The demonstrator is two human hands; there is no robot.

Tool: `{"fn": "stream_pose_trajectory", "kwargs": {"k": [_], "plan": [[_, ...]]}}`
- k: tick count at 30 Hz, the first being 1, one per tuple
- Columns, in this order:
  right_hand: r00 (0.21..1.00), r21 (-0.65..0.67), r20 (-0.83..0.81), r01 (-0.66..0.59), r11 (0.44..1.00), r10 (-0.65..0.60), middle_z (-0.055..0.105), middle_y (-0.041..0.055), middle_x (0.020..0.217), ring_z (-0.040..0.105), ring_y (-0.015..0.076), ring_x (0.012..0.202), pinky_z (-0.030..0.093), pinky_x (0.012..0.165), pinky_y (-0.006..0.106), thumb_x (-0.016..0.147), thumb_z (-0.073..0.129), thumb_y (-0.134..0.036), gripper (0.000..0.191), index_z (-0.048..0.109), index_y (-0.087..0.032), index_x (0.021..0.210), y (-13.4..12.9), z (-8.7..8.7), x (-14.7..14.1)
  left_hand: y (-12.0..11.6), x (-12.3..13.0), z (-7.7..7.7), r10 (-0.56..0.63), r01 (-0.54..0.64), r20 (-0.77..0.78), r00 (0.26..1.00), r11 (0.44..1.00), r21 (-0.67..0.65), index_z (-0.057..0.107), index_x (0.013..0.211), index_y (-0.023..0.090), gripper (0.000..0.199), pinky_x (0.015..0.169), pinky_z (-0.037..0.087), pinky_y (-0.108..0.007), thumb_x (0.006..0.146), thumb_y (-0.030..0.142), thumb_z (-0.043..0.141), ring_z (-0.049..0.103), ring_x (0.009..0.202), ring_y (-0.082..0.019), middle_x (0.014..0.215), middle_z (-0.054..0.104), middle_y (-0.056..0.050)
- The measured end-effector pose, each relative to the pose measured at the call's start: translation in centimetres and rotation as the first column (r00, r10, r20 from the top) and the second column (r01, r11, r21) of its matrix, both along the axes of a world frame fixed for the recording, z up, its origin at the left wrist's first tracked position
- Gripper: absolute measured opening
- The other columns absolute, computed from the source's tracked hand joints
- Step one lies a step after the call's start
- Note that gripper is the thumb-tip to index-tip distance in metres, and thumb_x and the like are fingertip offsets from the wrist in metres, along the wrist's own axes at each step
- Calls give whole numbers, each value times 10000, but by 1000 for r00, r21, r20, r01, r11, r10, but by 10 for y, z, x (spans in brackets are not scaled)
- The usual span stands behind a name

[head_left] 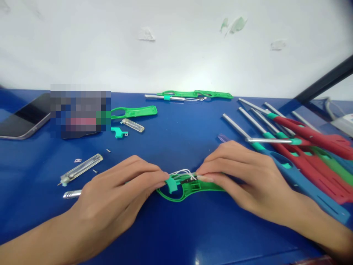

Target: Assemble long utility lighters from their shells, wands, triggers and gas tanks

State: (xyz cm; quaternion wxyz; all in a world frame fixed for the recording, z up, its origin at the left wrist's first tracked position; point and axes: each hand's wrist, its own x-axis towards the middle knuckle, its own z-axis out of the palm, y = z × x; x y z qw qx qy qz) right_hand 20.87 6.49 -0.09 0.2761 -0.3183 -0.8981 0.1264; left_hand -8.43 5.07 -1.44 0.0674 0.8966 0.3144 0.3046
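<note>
A green lighter casing half (179, 200) lies on the blue table between my hands, its inner side up. My left hand (124, 195) pinches at the teal trigger piece (172, 185) over the casing's loop. The fingertips of my right hand (234, 173) are closed on a small black part (190, 179) with white wires (184, 171) looping above it. A metal tube (72, 194) sticks out to the left from under my left hand; its other end is hidden.
Assembled lighters with red, blue and green handles (311, 184) are piled at the right. Left are clear fuel tanks (84, 168), tiny screws, a teal trigger (118, 132) and a phone (26, 116). More green casing parts (193, 94) lie by the white wall (176, 48).
</note>
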Motion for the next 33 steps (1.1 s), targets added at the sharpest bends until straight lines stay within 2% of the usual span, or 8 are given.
{"fn": "stream_pose_trajectory", "kwargs": {"k": [5,9,15,18,24,33], "plan": [[1000,12,-20,-1,1000,1,809,12,971,732,165,919,545,850,318,1066,576,-143,188,747,-205,1021,0,2,-1,0,3,-1,-5,5,10,1000,1000,-4,671,1156,213,240,775,625,-239,1041,66,521,733,872,-148,1040,773,-22],[999,-27,-49,-13,1000,12,809,-4,977,728,138,919,527,866,285,1060,595,-129,160,739,-193,1033,-1,1,-2,1,3,-2,-24,24,24,999,1000,8,696,1152,194,211,765,609,-252,1050,87,545,719,879,-159,1030,768,-35],[997,-65,-79,-19,998,14,809,-11,981,727,128,929,520,892,262,1055,613,-130,139,737,-190,1035,-2,0,-4,1,1,-2,-24,24,-24,999,999,28,727,1171,208,333,711,549,-241,1010,-8,531,651,838,-139,1014,725,-31],[997,-69,-81,-20,997,14,811,-6,976,731,139,918,529,879,281,1059,612,-138,138,735,-197,1032,-2,0,-4,-1,-1,-5,2,-3,-21,1000,1000,-6,707,1193,234,353,648,512,-217,1019,-3,511,614,766,-117,968,694,-12],[997,-34,-74,-40,999,38,808,13,980,724,152,909,529,852,303,1077,590,-159,152,733,-196,1045,-2,-1,-5,-6,-3,-10,-3,4,7,1000,998,-64,680,1276,226,391,630,480,-226,1012,-12,518,578,735,-112,959,638,-13],[995,-64,-85,-66,996,61,794,-1,973,710,120,902,516,868,278,1063,631,-161,114,742,-184,1046,-4,1,-5,-4,6,-6,38,-38,17,999,999,-27,708,1151,205,253,682,497,-243,1034,46,549,589,753,-124,956,661,-12]]}}
